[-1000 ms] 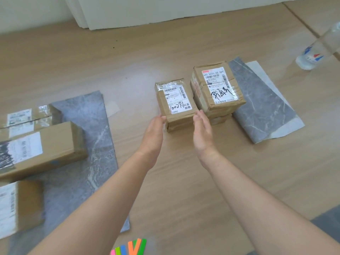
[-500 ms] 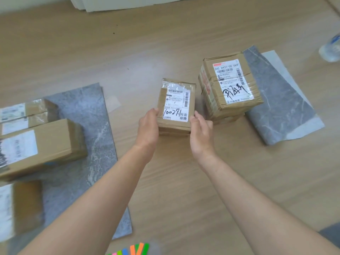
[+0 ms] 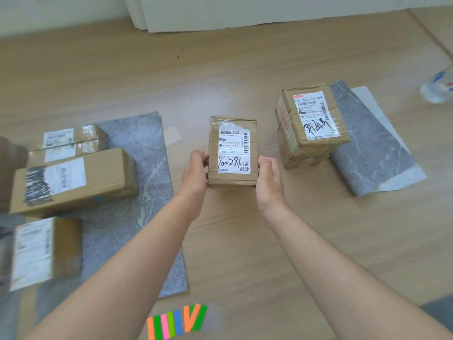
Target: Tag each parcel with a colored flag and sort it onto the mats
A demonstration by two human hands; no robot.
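Small parcel (image 3: 232, 153) is drawn away from the stacked parcels (image 3: 311, 123), gripped by left hand (image 3: 196, 173) and right hand (image 3: 269, 182); flagging and sorting are left.

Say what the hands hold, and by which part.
The small cardboard parcel, by its near end: left hand on its left side, right hand on its right.

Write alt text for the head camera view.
The left hand and right hand hold a small labelled parcel over a wooden floor. A taped parcel sits at the edge of the right mat, several parcels lie on the left mat, and colored flags lie nearest the camera.
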